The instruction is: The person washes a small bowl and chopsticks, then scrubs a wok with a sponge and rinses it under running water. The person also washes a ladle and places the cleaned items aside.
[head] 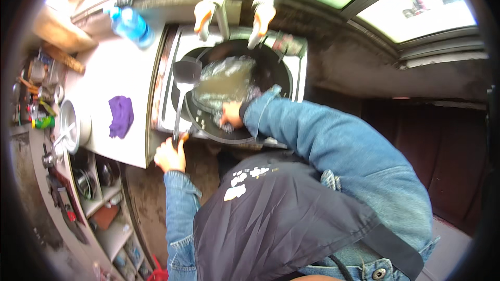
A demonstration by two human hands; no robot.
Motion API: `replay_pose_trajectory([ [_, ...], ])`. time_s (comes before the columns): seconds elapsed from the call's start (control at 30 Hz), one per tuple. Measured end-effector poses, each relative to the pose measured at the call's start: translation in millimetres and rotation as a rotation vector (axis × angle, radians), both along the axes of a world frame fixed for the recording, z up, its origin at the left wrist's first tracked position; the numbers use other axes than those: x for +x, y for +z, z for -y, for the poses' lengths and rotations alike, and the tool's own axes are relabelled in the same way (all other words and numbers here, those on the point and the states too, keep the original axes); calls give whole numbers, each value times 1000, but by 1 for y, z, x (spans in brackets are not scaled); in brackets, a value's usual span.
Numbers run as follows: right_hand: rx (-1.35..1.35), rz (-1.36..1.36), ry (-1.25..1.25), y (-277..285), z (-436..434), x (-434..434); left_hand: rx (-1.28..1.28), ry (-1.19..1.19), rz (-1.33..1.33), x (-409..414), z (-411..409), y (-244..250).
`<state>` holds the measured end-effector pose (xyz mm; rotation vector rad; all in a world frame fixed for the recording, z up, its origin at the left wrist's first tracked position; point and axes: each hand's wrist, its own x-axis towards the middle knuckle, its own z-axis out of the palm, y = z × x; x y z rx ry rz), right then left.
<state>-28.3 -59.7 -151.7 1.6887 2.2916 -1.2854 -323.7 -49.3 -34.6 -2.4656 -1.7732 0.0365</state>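
Observation:
A large dark wok (269,66) sits on the stove (300,66). Over its left part lies a crumpled clear plastic bag (226,82) with something yellowish showing in it. My right hand (232,115) grips the bunched lower end of the bag above the near side of the wok. My left hand (170,155), to the left of the wok, holds the black handle of a metal spatula (187,74). The spatula points away from me, its dark blade over the left rim of the wok.
Left of the stove, a white countertop (97,74) holds a purple cloth (120,117), a blue plastic bottle (133,27) and a metal pot (72,127). Shelves (113,242) with dishes stand below left. Two white-and-orange objects (261,17) (207,13) rise behind the wok, below the window.

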Motion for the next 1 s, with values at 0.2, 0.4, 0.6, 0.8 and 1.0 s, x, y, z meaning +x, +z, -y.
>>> replay_pose_trajectory([
  [0.2, -6, 64, 264, 18, 11, 23, -52, 112, 149, -8, 9, -12],
  [0.4, -75, 100, 129, 34, 17, 22, -75, 156, 174, 1, 8, -3],
  [0.6, -76, 240, 325, 59, 3, 32, -123, 188, 156, 3, 5, -2],
  [0.8, -248, 224, 399, 65, -9, 42, -124, 140, 154, 1, 4, 3],
  [1.0, 36, 94, -439, -34, -24, -29, -12, -11, 215, 7, -6, 5],
])
